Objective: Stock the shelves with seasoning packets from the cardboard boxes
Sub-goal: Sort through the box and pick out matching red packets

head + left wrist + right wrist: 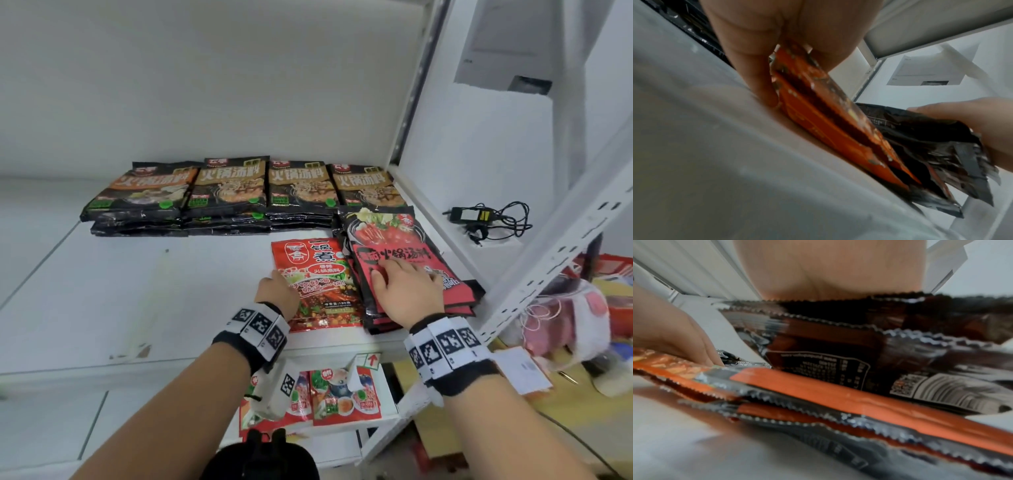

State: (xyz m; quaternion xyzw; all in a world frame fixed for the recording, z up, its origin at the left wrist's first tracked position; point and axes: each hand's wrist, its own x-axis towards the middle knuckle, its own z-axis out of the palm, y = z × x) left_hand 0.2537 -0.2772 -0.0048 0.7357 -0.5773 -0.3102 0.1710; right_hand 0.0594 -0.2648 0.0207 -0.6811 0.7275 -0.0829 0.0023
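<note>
On the white shelf (pixel 154 291) a stack of red seasoning packets (pixel 322 274) lies near the front edge. My left hand (pixel 277 291) grips its left edge; in the left wrist view the thumb and fingers pinch the red packets (pixel 818 129). Just to the right lies a skewed stack of black-and-red packets (pixel 394 246), and my right hand (pixel 404 284) rests flat on top of it with fingers spread. The right wrist view shows the red stack (pixel 838 394) in front of the black stack (pixel 838 337), both seen edge-on. A row of black packet stacks (pixel 233 192) lines the back.
A perforated white shelf upright (pixel 548 246) stands close to my right hand. Beyond it lies a black power adapter with its cable (pixel 486 219). A lower shelf holds more red packets (pixel 342 394). Bags and clutter (pixel 582 315) sit at the right.
</note>
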